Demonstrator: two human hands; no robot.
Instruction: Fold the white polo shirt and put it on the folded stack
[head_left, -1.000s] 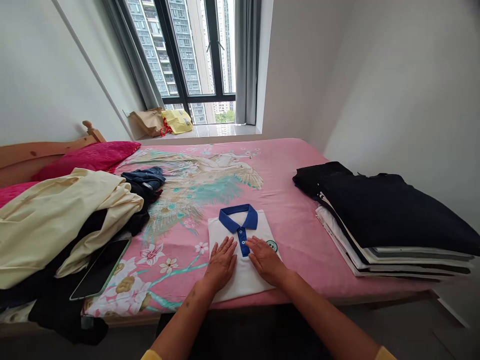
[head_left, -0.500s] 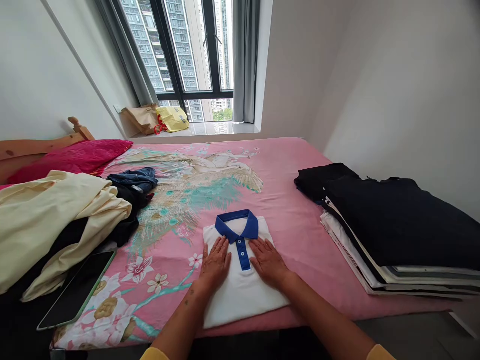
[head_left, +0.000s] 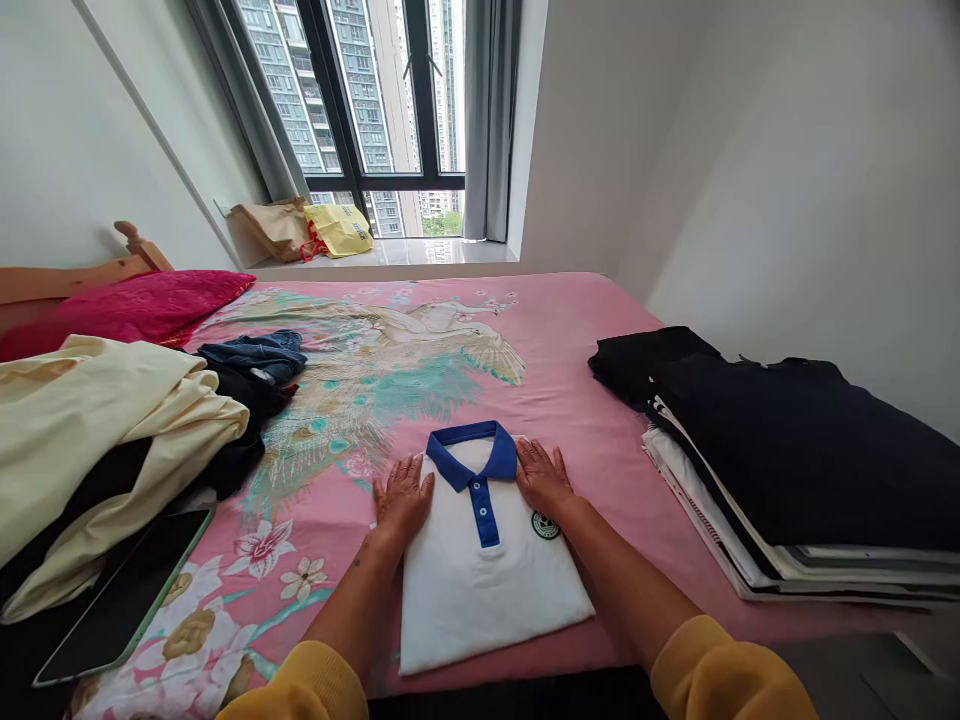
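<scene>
A folded white polo shirt with a blue collar and blue button placket lies flat on the bed in front of me, collar pointing away. A round dark badge shows on its chest. My left hand rests palm down at the shirt's upper left edge, fingers spread over the edge and the bedspread. At the upper right, beside the collar, my right hand lies flat on the shirt's shoulder with its fingers apart. Neither hand grips anything.
The pink floral bedspread covers the bed. A stack of folded clothes stands at right. Loose clothes are heaped at left, with a tablet-like dark device near them. Paper and yellow bags sit on the window sill.
Both hands have slid outward from the chest beside the placket to the shirt's upper sides. The chest badge has come into view. The camera view has shifted slightly.
</scene>
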